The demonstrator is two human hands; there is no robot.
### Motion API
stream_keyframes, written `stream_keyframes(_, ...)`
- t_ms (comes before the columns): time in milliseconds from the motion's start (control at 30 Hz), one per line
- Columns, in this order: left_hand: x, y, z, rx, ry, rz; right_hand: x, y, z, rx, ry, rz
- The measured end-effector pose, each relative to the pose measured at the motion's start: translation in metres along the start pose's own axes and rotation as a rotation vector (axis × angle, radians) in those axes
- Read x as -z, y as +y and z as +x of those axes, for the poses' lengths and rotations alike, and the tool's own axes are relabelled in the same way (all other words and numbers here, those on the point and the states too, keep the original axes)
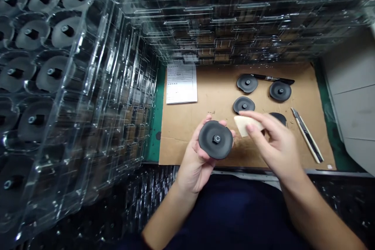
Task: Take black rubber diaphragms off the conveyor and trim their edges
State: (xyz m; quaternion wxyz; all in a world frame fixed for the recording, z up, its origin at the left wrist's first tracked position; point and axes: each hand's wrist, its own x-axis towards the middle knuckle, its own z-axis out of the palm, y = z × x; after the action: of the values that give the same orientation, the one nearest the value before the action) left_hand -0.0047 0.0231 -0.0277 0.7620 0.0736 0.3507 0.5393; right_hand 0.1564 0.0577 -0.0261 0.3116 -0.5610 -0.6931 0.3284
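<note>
My left hand (197, 159) is closed round a black round disc (216, 139) with a small nut at its centre, holding it face up above the cardboard sheet (216, 86). My right hand (274, 140) pinches a pale wedge-shaped piece (244, 124) just right of that disc. Three more black discs lie on the cardboard: one (247, 83) at the back, one (280, 91) to its right, one (243, 105) nearer me. A fourth dark disc (279, 117) is partly hidden behind my right fingers.
Tall stacks of clear plastic trays (88, 97) stand at the left and across the back (234, 19); the top left tray holds several black discs. A printed paper (181, 84), a black pen (274, 79) and a utility knife (307, 136) lie on the cardboard.
</note>
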Motion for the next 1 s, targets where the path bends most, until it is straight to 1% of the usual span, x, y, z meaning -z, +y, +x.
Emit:
stream_keyframes(33, -0.001, 0.000, 0.000, -0.014, 0.005, 0.005, 0.004, -0.016, 0.004, 0.075, 0.037, 0.003)
stream_keyframes(67, -0.001, 0.000, 0.000, -0.024, 0.012, 0.013, 0.007, -0.030, 0.007, 0.173, 0.036, 0.009)
stream_keyframes(100, -0.001, 0.001, 0.000, -0.032, 0.020, 0.024, 0.007, -0.042, 0.009, 0.264, 0.006, 0.019)
stream_keyframes(133, 0.000, 0.002, 0.000, -0.037, 0.025, 0.035, 0.007, -0.051, 0.010, 0.334, -0.052, 0.033)
stream_keyframes(167, 0.001, 0.004, -0.001, -0.040, 0.028, 0.044, 0.005, -0.058, 0.010, 0.371, -0.135, 0.055)
stream_keyframes(200, 0.003, 0.005, -0.001, -0.047, 0.034, 0.049, 0.003, -0.061, 0.011, 0.377, -0.226, 0.079)
stream_keyframes(233, 0.004, 0.006, -0.001, -0.062, 0.046, 0.054, 0.001, -0.063, 0.012, 0.367, -0.303, 0.102)
stream_keyframes(267, 0.004, 0.005, -0.001, -0.080, 0.061, 0.063, -0.001, -0.063, 0.014, 0.350, -0.351, 0.115)
stream_keyframes(300, 0.004, 0.005, -0.001, -0.094, 0.077, 0.074, -0.004, -0.062, 0.016, 0.337, -0.343, 0.111)
stream_keyframes(367, 0.001, 0.003, -0.001, -0.096, 0.095, 0.092, -0.007, -0.061, 0.020, 0.343, -0.188, 0.066)
stream_keyframes(400, 0.000, 0.002, 0.000, -0.087, 0.086, 0.095, -0.008, -0.059, 0.020, 0.361, -0.117, 0.045)
stream_keyframes(433, -0.001, 0.002, 0.000, -0.078, 0.066, 0.093, -0.008, -0.057, 0.018, 0.387, -0.087, 0.037)
stream_keyframes(467, -0.002, 0.003, 0.001, -0.073, 0.042, 0.086, -0.006, -0.054, 0.016, 0.418, -0.102, 0.044)
stream_keyframes(533, -0.003, 0.005, 0.001, -0.071, -0.002, 0.075, 0.001, -0.046, 0.008, 0.462, -0.207, 0.073)
stream_keyframes(600, -0.002, 0.007, 0.002, -0.065, -0.021, 0.076, 0.012, -0.038, 0.000, 0.423, -0.267, 0.055)
stream_keyframes(667, -0.002, 0.006, 0.001, -0.051, -0.014, 0.089, 0.021, -0.034, -0.003, 0.323, -0.254, -0.015)
stream_keyframes(700, -0.002, 0.005, 0.001, -0.049, -0.001, 0.094, 0.024, -0.034, -0.002, 0.280, -0.223, -0.059)
stream_keyframes(733, -0.003, 0.003, 0.001, -0.052, 0.019, 0.095, 0.025, -0.035, 0.001, 0.259, -0.179, -0.111)
stream_keyframes(767, -0.004, 0.002, 0.000, -0.050, 0.040, 0.088, 0.026, -0.036, 0.005, 0.271, -0.132, -0.164)
stream_keyframes(800, -0.005, 0.002, -0.001, -0.037, 0.054, 0.073, 0.025, -0.038, 0.011, 0.321, -0.097, -0.206)
stream_keyframes(833, -0.004, 0.001, -0.001, -0.011, 0.056, 0.052, 0.023, -0.039, 0.017, 0.406, -0.082, -0.223)
stream_keyframes(867, -0.004, 0.002, -0.002, 0.023, 0.050, 0.035, 0.022, -0.039, 0.023, 0.507, -0.095, -0.208)
stream_keyframes(900, -0.002, 0.002, -0.003, 0.051, 0.043, 0.023, 0.020, -0.039, 0.029, 0.597, -0.134, -0.168)
stream_keyframes(933, 0.000, 0.003, -0.004, 0.074, 0.030, 0.020, 0.018, -0.038, 0.033, 0.650, -0.189, -0.118)
stream_keyframes(967, 0.002, 0.003, -0.004, 0.088, 0.014, 0.023, 0.017, -0.037, 0.036, 0.651, -0.243, -0.082)
stream_keyframes(1000, 0.004, 0.003, -0.005, 0.092, -0.001, 0.030, 0.017, -0.036, 0.037, 0.610, -0.281, -0.079)
